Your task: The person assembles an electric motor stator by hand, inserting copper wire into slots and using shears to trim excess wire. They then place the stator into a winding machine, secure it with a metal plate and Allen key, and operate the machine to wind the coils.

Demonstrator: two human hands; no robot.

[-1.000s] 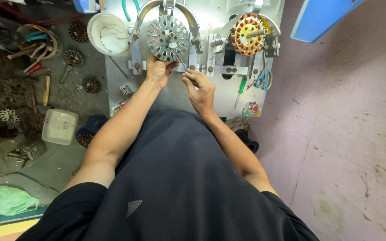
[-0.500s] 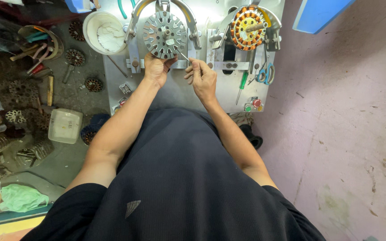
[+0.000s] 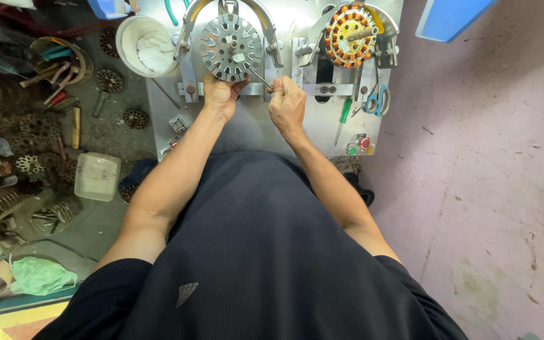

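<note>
My left hand (image 3: 220, 94) steadies the slotted metal disc (image 3: 230, 47) from below. My right hand (image 3: 287, 104), closed around a thin rod (image 3: 258, 77), should keep its tip aimed into a slot.

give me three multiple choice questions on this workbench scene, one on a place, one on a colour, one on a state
1. Where is the white bucket?
A. left of the bare metal disc
B. right of the copper-wound disc
C. on the pink floor

2. What colour are the handles of the scissors?
A. red
B. blue
C. black

3. What is the right hand doing?
A. resting open on the table
B. holding a thin metal tool
C. gripping the scissors

Answers:
1 A, the bucket stands just left of the bare metal disc in its clamp.
2 B, the scissors handles under the copper-wound disc are blue.
3 B, the right hand is closed on a thin metal tool that points at the bare disc, while the left hand touches that disc's lower edge.
</note>
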